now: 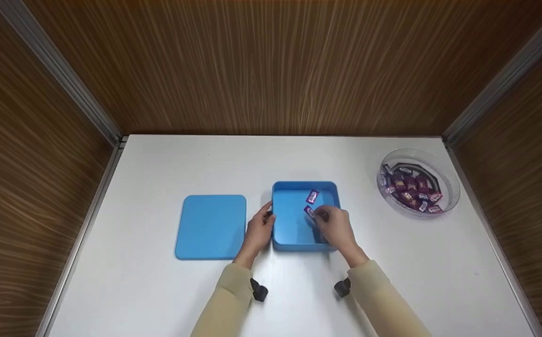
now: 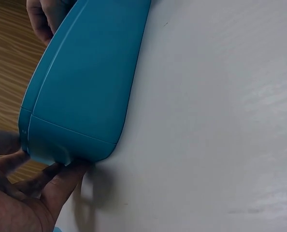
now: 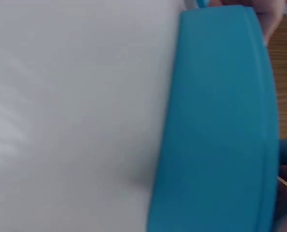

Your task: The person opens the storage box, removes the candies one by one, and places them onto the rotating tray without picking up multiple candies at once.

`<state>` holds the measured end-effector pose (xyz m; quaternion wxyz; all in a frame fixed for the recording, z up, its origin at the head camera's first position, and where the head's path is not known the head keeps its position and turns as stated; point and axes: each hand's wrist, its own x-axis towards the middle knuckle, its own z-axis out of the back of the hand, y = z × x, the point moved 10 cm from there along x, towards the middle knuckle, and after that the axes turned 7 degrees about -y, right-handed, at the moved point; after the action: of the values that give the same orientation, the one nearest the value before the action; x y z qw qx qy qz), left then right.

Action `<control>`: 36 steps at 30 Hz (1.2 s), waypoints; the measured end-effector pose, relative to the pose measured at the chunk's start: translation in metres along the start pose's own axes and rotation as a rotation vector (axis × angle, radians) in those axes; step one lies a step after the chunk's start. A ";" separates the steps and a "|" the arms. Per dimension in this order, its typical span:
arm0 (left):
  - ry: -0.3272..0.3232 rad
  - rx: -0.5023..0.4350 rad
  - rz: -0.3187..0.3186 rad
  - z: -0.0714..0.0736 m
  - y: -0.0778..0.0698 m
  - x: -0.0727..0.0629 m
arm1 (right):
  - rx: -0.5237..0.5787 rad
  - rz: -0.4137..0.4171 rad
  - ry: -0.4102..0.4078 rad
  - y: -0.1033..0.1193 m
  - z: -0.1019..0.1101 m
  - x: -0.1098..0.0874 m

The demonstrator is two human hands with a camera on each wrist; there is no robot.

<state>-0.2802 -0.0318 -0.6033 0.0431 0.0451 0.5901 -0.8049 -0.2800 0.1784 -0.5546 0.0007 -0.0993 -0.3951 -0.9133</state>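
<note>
A blue square box (image 1: 294, 246) stands without its lid on the white table. My left hand (image 1: 260, 228) rests its fingers against the outside of the box's left wall; the left wrist view shows its fingertips (image 2: 61, 186) at the lower corner of that wall. Over the box's right side, my right hand (image 1: 336, 227) reaches inside and pinches a small purple wrapped candy (image 1: 309, 212) with thumb and fingers. Another purple wrapped candy (image 1: 313, 196) lies on the box floor just beyond. In the right wrist view the box's outer wall (image 3: 216, 121) hides most of this hand.
To the left lies a flat blue lid (image 1: 211, 227). A clear round tub (image 1: 453, 199) with several wrapped candies (image 1: 411, 187) stands at the back right. Wood-grain panels (image 1: 280, 70) close in the table (image 1: 168, 295) at the back and both sides.
</note>
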 end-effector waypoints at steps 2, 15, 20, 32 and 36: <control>0.010 -0.006 -0.001 0.000 0.000 -0.001 | 0.043 -0.021 -0.016 -0.003 0.010 0.003; 0.015 0.033 -0.025 0.003 -0.001 -0.008 | 0.220 -0.206 -0.184 -0.059 0.097 0.020; 0.026 0.025 -0.011 0.003 -0.001 -0.012 | 0.238 -0.265 -0.272 -0.085 0.133 0.024; 0.038 0.005 -0.011 0.002 0.000 -0.017 | 0.232 -0.504 -0.425 -0.149 0.194 0.022; 0.036 0.009 -0.015 0.002 0.001 -0.017 | 0.259 -0.578 -0.440 -0.169 0.202 0.022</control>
<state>-0.2628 -0.0333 -0.6012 0.0262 0.0555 0.5873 -0.8070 -0.2786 0.4422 -0.5371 -0.3292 -0.1767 -0.5097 -0.7750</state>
